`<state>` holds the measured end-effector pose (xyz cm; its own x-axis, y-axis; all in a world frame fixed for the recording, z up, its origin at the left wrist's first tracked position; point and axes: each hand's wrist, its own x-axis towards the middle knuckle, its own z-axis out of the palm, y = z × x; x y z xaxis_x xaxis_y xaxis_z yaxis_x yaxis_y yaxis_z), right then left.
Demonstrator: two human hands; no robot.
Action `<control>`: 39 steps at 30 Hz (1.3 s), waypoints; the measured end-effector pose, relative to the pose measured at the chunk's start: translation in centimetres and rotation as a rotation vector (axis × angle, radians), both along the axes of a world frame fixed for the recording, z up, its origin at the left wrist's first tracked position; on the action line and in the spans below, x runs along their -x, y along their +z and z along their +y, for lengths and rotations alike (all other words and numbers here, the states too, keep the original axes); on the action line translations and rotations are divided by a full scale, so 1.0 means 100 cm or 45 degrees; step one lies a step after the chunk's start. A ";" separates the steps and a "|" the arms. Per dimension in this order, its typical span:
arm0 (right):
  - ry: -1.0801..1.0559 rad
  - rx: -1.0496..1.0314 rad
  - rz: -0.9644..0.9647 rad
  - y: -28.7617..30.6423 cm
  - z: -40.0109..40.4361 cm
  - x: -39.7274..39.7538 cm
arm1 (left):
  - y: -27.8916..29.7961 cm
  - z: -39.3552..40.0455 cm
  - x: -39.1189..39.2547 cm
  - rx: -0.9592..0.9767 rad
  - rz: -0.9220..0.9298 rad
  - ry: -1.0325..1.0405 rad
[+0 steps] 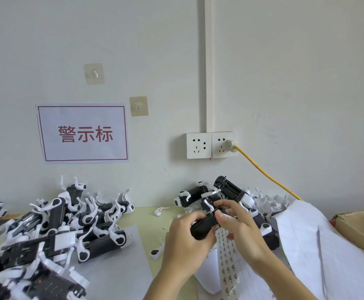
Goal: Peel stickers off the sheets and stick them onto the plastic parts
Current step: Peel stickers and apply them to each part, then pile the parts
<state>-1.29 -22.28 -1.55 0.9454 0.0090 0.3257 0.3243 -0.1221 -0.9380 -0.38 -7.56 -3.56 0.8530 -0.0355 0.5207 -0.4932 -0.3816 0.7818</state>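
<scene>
Left hand (183,241) gripped a black plastic part (205,226) while the right hand (237,224) pinched at its top edge — a sticker strip (226,260) hung just below both. Pressing the sticker flat and square would probably serve best — no creases.

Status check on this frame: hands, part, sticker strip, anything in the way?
Left hand grips black plastic part. Right hand pinches at its top end. Sticker strip hangs below. Nothing blocking.
</scene>
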 end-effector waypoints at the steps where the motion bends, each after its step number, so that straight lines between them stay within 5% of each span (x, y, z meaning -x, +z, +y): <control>1: -0.007 -0.012 -0.001 0.000 0.000 0.000 | 0.000 0.000 0.000 0.027 0.014 0.008; 11: -0.056 -0.163 0.017 -0.004 -0.004 -0.008 | 0.009 0.005 -0.001 0.731 0.397 -0.010; 27: 0.076 -0.453 0.066 -0.006 -0.006 -0.012 | 0.008 0.012 -0.007 0.989 0.303 -0.221; 39: 0.103 -0.191 -0.097 0.009 -0.004 0.003 | 0.012 0.021 -0.005 1.346 0.434 -0.220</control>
